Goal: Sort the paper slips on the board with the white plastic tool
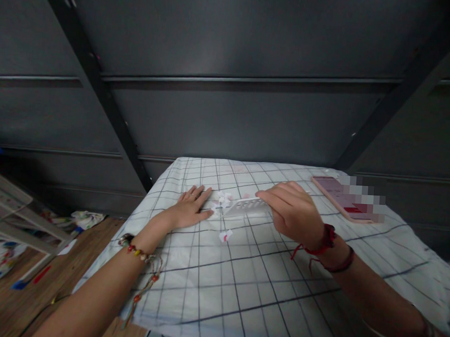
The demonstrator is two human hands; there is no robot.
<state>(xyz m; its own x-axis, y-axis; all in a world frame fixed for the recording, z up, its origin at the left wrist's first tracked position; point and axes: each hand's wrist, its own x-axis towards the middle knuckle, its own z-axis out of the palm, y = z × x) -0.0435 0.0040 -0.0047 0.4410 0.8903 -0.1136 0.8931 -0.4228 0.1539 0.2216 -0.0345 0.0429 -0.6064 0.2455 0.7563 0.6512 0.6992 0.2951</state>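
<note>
My left hand (190,210) lies flat on the white checked cloth (211,283), fingers spread and nothing held. Pinched in my right hand (292,211) is the end of a flat white slotted piece (245,206); its exact kind does not show. It is tilted just above or against the cloth; I cannot tell which. Several small white scraps (223,198) lie between my left fingertips and the piece. Another white scrap with a pink mark (225,236) sits nearer to me, apart from both hands.
A phone in a pink case (338,197) lies on the cloth to the right of my right hand. Dark grey panels (227,123) rise behind the covered surface. At left, a white frame (15,213) stands over a wooden floor (104,232) with a red object (41,274) on it.
</note>
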